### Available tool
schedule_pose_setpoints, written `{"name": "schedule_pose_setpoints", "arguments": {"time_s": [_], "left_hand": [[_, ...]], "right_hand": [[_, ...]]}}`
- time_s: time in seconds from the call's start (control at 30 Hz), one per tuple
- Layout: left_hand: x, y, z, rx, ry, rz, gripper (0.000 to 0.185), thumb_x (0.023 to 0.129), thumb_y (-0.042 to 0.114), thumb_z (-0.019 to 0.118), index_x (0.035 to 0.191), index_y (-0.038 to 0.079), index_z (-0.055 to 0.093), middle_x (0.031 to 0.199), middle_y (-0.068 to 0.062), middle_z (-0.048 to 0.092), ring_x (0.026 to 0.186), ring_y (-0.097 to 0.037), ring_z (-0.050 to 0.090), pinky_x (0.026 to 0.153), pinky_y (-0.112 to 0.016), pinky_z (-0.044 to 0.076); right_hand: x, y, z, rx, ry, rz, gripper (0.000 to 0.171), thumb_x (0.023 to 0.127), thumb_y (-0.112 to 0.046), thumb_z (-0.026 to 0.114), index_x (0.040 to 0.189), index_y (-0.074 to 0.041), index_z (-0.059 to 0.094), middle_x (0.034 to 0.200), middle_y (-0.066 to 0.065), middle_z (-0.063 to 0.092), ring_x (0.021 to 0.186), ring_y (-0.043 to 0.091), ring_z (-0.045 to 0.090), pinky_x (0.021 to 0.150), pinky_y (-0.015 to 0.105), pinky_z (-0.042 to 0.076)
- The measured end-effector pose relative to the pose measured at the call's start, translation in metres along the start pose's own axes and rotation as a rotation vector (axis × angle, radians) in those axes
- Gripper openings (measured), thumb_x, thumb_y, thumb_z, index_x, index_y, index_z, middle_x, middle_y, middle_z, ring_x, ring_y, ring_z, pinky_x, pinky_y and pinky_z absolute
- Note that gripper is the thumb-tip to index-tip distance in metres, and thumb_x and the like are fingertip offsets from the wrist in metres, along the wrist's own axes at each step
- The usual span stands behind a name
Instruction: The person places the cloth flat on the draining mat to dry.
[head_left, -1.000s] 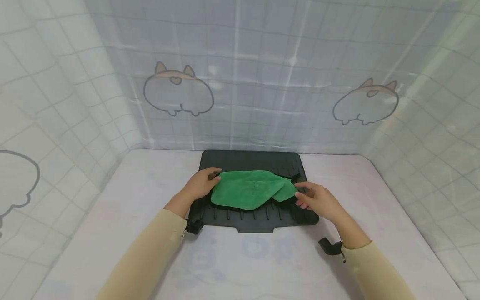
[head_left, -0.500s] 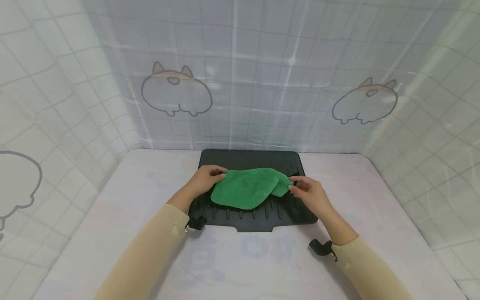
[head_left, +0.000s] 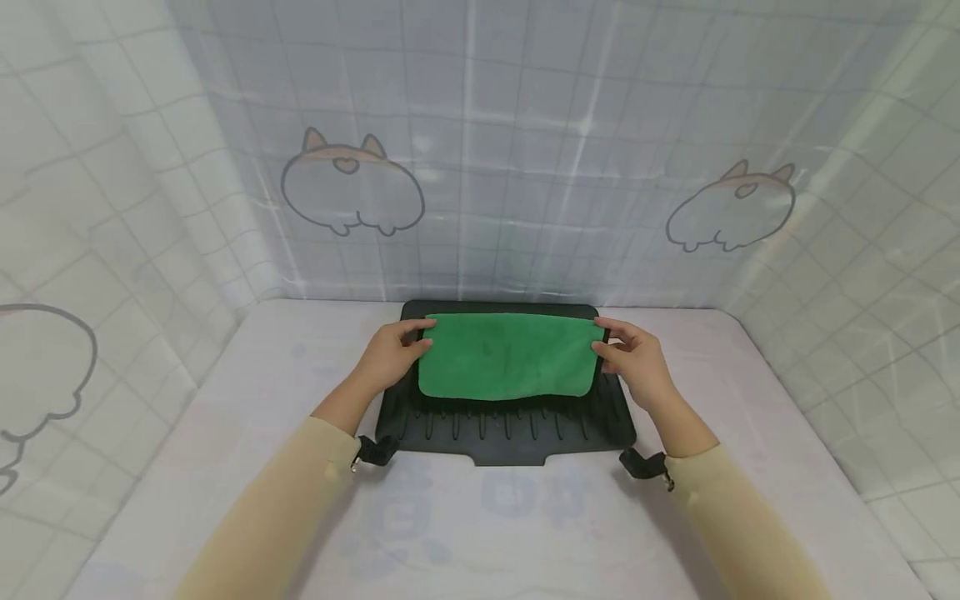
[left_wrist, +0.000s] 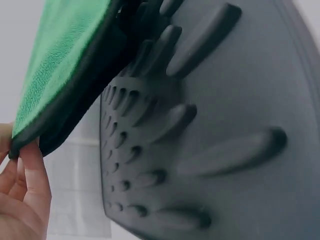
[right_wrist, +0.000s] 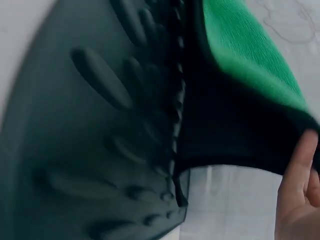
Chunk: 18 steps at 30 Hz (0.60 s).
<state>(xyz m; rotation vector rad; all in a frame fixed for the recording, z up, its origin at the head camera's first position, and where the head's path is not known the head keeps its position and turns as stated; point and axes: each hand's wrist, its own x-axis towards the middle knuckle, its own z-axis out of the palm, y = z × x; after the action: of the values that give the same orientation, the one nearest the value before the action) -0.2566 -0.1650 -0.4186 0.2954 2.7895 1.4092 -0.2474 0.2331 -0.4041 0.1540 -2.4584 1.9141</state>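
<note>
A green cloth point(head_left: 510, 357) with a dark edge is stretched between my two hands in the head view, a rectangle over the black ribbed mat point(head_left: 510, 448). My left hand point(head_left: 388, 354) pinches its far left corner between thumb and fingers. At the far right corner, my right hand point(head_left: 639, 360) pinches it the same way. The left wrist view has the cloth point(left_wrist: 67, 65) sloping down to the left fingers point(left_wrist: 36, 175), raised above the mat. Its dark underside point(right_wrist: 225, 135) hangs from the right fingers point(right_wrist: 302, 160) in the right wrist view.
The mat lies on a white table point(head_left: 480, 533), with rows of raised ridges and a lip at its near edge. Behind stands a tiled-pattern curtain point(head_left: 525, 167) with cartoon drawings. Similar pale sheets point(head_left: 112, 250) flank the table on either side.
The right corner of the cloth, folded over before, is now spread out. Both hands have moved apart and farther from me, pulling the cloth into a flat rectangle toward the mat's far edge.
</note>
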Motion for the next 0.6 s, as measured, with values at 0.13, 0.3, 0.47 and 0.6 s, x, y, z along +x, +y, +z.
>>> {"name": "schedule_pose_setpoints", "arguments": {"time_s": [0.13, 0.3, 0.47, 0.6], "left_hand": [[-0.007, 0.002, -0.007, 0.037, -0.007, 0.009, 0.043, 0.101, 0.025, 0.063, 0.144, 0.022, 0.057, 0.139, -0.012, 0.056, 0.088, -0.024, 0.056, 0.067, -0.034, 0.045], [-0.017, 0.003, -0.012, 0.078, -0.091, -0.008, 0.046, 0.099, 0.020, 0.067, 0.143, 0.020, 0.058, 0.125, -0.014, 0.062, 0.094, -0.025, 0.058, 0.068, -0.035, 0.047], [-0.022, 0.002, -0.010, 0.049, -0.221, -0.027, 0.052, 0.095, 0.013, 0.071, 0.145, 0.017, 0.055, 0.110, -0.011, 0.062, 0.094, -0.023, 0.058, 0.071, -0.035, 0.052], [-0.024, 0.000, -0.007, -0.031, -0.294, -0.062, 0.058, 0.093, 0.008, 0.072, 0.147, 0.014, 0.052, 0.093, -0.010, 0.058, 0.084, -0.021, 0.059, 0.078, -0.035, 0.058]], "right_hand": [[0.007, 0.000, -0.010, 0.051, -0.064, 0.032, 0.048, 0.097, -0.006, 0.067, 0.143, -0.001, 0.054, 0.112, 0.003, 0.059, 0.084, 0.007, 0.061, 0.067, 0.025, 0.057], [0.013, 0.007, -0.020, 0.002, -0.182, 0.081, 0.050, 0.095, -0.002, 0.067, 0.144, -0.005, 0.054, 0.123, 0.009, 0.051, 0.080, 0.008, 0.060, 0.068, 0.026, 0.056], [0.016, 0.019, -0.026, -0.041, -0.244, 0.159, 0.053, 0.095, -0.001, 0.067, 0.145, -0.006, 0.053, 0.137, 0.017, 0.038, 0.084, 0.010, 0.060, 0.071, 0.026, 0.057], [0.016, 0.027, -0.029, -0.056, -0.268, 0.178, 0.053, 0.094, 0.000, 0.068, 0.145, -0.004, 0.052, 0.136, 0.019, 0.038, 0.087, 0.010, 0.061, 0.072, 0.026, 0.057]]}}
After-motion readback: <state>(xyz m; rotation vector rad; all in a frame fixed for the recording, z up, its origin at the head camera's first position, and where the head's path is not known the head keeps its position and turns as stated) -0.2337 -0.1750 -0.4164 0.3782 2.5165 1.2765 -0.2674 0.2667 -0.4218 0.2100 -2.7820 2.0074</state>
